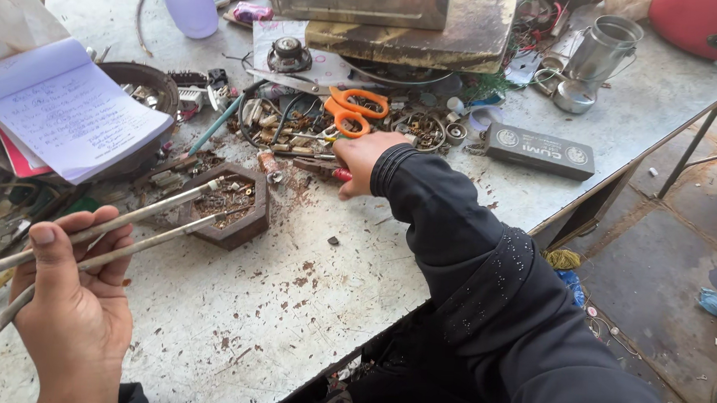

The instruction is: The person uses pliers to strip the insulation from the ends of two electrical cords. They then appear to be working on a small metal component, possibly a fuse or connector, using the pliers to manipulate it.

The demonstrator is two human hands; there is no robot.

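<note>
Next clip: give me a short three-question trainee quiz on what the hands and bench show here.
1. True or false: the left hand grips two long grey metal rods.
2. What does the right hand touch? A) orange-handled scissors B) a red-handled tool C) the open notebook
3. Fill in: the rod tips end over the six-sided ______ tray of small parts.

Key: 1 true. 2 B; the scissors lie just beyond the fingers. 3 wooden.
</note>
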